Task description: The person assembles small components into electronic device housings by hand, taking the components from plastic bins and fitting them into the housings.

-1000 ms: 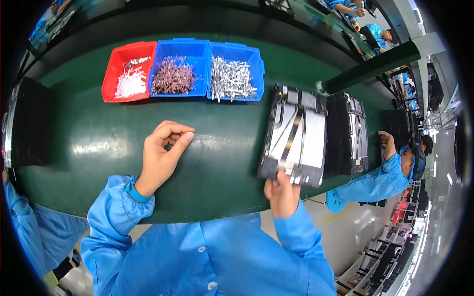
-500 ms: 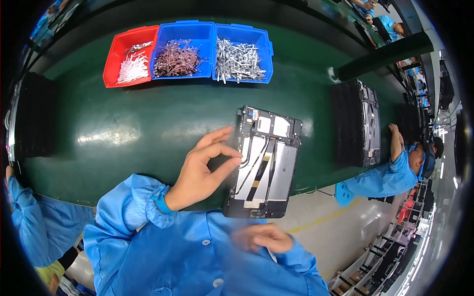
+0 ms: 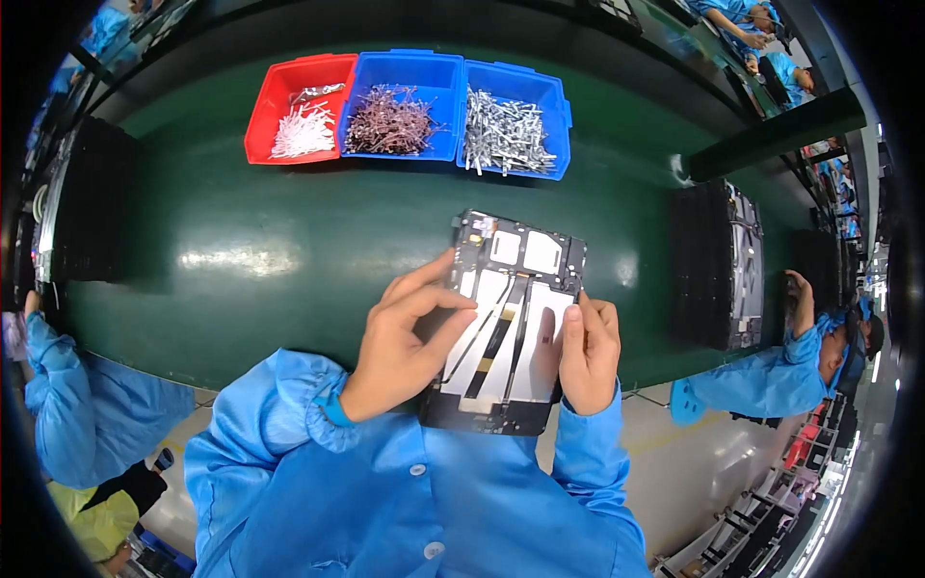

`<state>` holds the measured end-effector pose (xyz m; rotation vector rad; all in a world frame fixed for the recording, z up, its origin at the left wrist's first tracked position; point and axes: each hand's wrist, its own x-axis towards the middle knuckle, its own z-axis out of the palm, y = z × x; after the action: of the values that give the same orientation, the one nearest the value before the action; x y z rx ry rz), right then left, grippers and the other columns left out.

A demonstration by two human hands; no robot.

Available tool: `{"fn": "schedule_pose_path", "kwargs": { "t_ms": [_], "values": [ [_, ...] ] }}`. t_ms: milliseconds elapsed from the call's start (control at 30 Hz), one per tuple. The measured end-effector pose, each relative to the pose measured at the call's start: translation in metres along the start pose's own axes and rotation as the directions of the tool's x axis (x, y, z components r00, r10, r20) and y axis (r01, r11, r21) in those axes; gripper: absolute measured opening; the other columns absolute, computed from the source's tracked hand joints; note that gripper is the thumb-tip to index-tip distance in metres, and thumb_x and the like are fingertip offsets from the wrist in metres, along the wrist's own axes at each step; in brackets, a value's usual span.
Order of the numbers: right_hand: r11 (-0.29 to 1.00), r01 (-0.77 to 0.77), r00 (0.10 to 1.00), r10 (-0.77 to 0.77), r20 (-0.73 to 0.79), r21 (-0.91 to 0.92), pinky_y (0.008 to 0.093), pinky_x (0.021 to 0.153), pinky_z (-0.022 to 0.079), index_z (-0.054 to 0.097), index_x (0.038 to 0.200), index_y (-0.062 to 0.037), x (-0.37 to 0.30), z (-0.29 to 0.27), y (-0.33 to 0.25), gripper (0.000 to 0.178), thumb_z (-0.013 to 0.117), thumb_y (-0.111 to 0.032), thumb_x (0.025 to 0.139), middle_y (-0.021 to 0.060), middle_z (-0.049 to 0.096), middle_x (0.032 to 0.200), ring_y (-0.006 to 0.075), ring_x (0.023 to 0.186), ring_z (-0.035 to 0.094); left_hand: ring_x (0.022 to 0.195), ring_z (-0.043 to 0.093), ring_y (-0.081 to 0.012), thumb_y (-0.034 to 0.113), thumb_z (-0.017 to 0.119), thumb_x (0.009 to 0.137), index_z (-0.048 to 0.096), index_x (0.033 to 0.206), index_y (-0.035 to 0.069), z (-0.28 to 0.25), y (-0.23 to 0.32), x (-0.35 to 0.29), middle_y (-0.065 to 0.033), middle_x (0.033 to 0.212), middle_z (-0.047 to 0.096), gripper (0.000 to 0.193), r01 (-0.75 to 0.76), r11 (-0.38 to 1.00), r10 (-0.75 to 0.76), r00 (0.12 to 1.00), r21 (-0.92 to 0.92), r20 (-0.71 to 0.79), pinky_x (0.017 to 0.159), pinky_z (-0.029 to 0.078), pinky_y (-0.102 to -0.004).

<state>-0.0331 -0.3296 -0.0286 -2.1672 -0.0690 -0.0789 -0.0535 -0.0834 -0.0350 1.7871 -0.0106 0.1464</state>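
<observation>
An opened tablet (image 3: 525,337) with a black frame, silver-white plates and dark flat cables lies tilted in front of me, its near end at the table's front edge. My right hand (image 3: 592,354) grips its right edge, thumb on top and fingers along the side. Over the left edge, my left hand (image 3: 409,332) pinches thumb and index fingertip together. Whatever sits in that pinch is too small or hidden to make out. The other left fingers reach toward the tablet's upper left side.
Across the green table (image 3: 318,217) stand a red bin (image 3: 260,130) of white strips, a blue bin (image 3: 400,65) of brownish pieces and a blue bin (image 3: 554,96) of silvery pieces. Stacked dark panels (image 3: 708,265) rise at right, another stack (image 3: 92,207) at left. Co-workers sit both sides.
My right hand has come up from below the table edge onto the tablet's right edge. The left pinch stays near the left edge. The view has shifted, and the tablet is slightly turned.
</observation>
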Motion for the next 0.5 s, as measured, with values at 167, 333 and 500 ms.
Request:
{"fn": "schedule_pose_path", "kwargs": {
  "t_ms": [167,333,500],
  "values": [
    [0.996,0.091,0.981,-0.086,0.176,-0.024,0.0344,0.069,0.05,0.062,0.136,0.0046,-0.007,0.012,-0.028,0.042,0.067,-0.014,0.099,0.0167,0.059,0.1,0.0225,0.081,0.057,0.128,0.062,-0.0297,0.002,0.076,0.09,0.077,0.104,0.0,-0.034,-0.006,-0.025,-0.0211,0.142,0.062,0.013,0.056,0.995,-0.063,0.995,-0.085,-0.081,0.105,0.05,-0.0388],
    [0.967,0.147,0.982,-0.118,0.146,-0.209,0.0316,0.062,0.051,0.069,0.126,0.0001,0.029,-0.009,-0.042,0.042,0.079,-0.011,0.087,0.0119,0.066,0.096,0.0189,0.07,0.06,0.111,0.066,-0.0216,-0.003,0.073,0.093,0.075,0.105,-0.003,-0.064,-0.009,-0.018,-0.0144,0.118,0.069,0.012,0.117,0.957,-0.15,0.983,-0.265,-0.11,0.094,0.053,-0.0313],
    [0.902,0.384,0.834,-0.431,0.345,0.198,0.024,0.052,0.047,0.071,0.122,0.0005,0.045,0.02,-0.084,0.042,0.084,-0.005,0.083,0.0113,0.073,0.102,0.0117,0.065,0.064,0.099,0.064,-0.017,-0.008,0.071,0.092,0.073,0.104,-0.004,-0.069,-0.003,-0.011,-0.0115,0.107,0.064,0.013,-0.073,0.979,0.063,0.996,-0.191,-0.058,0.087,0.052,-0.0292]
  ]
}}
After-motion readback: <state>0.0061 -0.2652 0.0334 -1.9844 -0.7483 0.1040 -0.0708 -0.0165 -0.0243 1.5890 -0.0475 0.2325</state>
